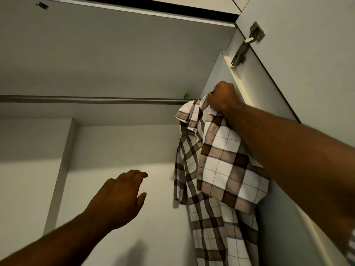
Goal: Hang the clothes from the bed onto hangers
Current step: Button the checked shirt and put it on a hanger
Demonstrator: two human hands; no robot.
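Note:
A white, brown and pink checked shirt (215,169) hangs inside the wardrobe at the right end of the metal rail (92,99). My right hand (221,96) grips the shirt at its collar, right at the rail's end; the hanger is hidden under the cloth and my fist. A small green bit (186,95) shows just above the rail beside the collar. My left hand (123,196) is held out below and to the left of the shirt, fingers relaxed, touching nothing.
The wardrobe's right side wall (278,217) stands close behind the shirt, with the open door and its metal hinge (247,45) above. A vertical divider panel (59,169) stands at the left. The rail runs bare to the left.

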